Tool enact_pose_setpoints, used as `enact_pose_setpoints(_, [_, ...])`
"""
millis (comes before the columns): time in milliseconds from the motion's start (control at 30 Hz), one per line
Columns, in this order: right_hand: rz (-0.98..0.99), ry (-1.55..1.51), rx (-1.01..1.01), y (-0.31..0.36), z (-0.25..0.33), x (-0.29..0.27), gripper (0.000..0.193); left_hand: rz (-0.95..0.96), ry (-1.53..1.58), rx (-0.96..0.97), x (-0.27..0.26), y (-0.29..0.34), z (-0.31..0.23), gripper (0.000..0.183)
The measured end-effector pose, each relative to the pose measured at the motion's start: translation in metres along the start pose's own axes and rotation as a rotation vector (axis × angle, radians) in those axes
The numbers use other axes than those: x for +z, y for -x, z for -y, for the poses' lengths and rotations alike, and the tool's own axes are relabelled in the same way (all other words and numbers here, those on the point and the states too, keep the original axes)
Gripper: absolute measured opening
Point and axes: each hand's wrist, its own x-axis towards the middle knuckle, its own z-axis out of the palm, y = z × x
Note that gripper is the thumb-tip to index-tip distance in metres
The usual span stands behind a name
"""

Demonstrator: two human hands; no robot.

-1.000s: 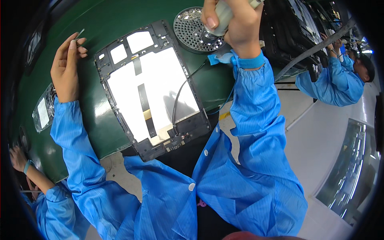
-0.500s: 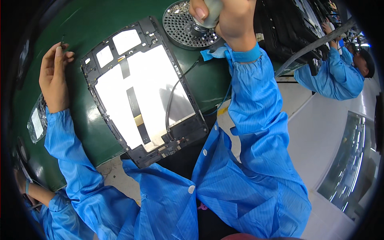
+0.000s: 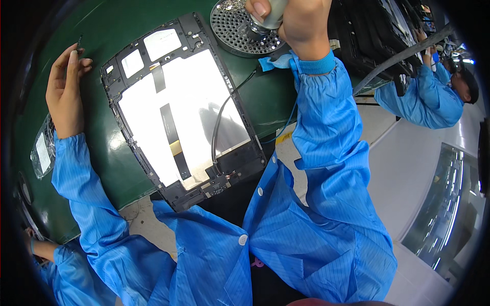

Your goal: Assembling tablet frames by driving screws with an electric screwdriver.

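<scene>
My left hand (image 3: 66, 94) is raised over the table's left side, thumb and fingers pinched on a thin dark strip-like part (image 3: 80, 40). At the top, my right hand (image 3: 306, 30) is wrapped round the pale, thick handle of a screwdriver (image 3: 277, 11). Its metal lower end reaches down to a round perforated screw tray (image 3: 229, 33) with small shiny screws on it; the tip is hard to make out. Between my arms lies an opened tablet (image 3: 148, 115), its silvery inside facing up, with a dark ribbon cable and black wires across it. Neither hand touches the tablet.
The green table (image 3: 109, 176) has a clear plastic bag (image 3: 42, 153) at its left. Black panels (image 3: 352, 30) stand at the upper right beside a thick grey cable (image 3: 398, 64). A blue cord (image 3: 291, 122) hangs from my right cuff. Co-workers' blue sleeves (image 3: 418, 104) show right and lower left.
The view has shifted slightly, with the tablet and left hand a little higher in the picture. Both hands keep their holds, and the screwdriver stays over the screw tray.
</scene>
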Motion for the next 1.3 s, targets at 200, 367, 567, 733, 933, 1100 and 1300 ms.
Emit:
enact_pose_setpoints(200, [0.001,0.000,-0.006,0.001,0.000,-0.001,0.016,-0.007,-0.047,-0.002,0.001,0.002,-0.004,0.038])
enact_pose_setpoints(367, [-0.008,-0.008,-0.069,0.002,-0.002,0.002,0.015,0.002,-0.059,-0.008,0.001,0.002,-0.004,0.038])
enact_pose_setpoints(567, [-0.056,-0.006,-0.059,0.006,-0.001,0.005,0.012,-0.007,-0.007,-0.010,0.000,0.001,-0.003,0.038])
enact_pose_setpoints(733, [-0.107,0.140,-0.008,0.009,0.004,0.009,0.010,0.003,0.036,-0.007,0.000,0.000,-0.003,0.037])
enact_pose_setpoints(933, [-0.219,0.101,0.023,0.008,0.011,0.019,0.010,-0.010,0.031,-0.009,0.003,0.000,-0.002,0.036])
enact_pose_setpoints(1100, [-0.154,0.069,-0.030,0.008,0.007,0.014,0.011,0.017,0.105,0.005,0.003,0.000,-0.005,0.034])
enact_pose_setpoints(1300, [-0.173,0.076,-0.082,0.010,0.007,0.013,0.013,0.027,0.133,-0.031,0.002,0.000,-0.007,0.033])
